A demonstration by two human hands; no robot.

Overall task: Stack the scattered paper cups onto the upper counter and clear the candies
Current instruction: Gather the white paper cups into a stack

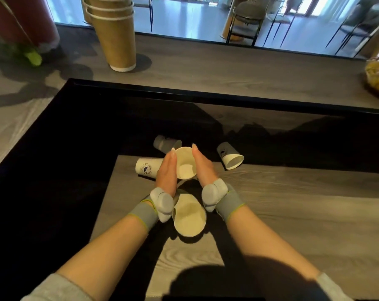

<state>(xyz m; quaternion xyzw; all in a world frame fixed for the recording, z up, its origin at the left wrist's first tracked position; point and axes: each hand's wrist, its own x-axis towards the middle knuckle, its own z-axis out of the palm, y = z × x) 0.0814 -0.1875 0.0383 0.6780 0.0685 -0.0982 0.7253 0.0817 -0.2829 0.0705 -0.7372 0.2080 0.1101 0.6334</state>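
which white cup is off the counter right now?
The white cup pressed between the left hand and right hand, mouth toward the camera. The other white cups lie tipped on the counter.

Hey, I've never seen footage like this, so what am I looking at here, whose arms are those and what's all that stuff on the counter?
This is one picture from a camera worn on a person's head, looking down at their own arms. No robot is involved. The left hand and right hand press a white paper cup between their palms, its open mouth facing the camera. Grey bands with small pods sit on both wrists. Another white cup lies on its side near the wrists, and three more lie tipped over: and. They rest on the lower counter. On the upper counter stands a stack of brown cups. I can't pick out any candies.
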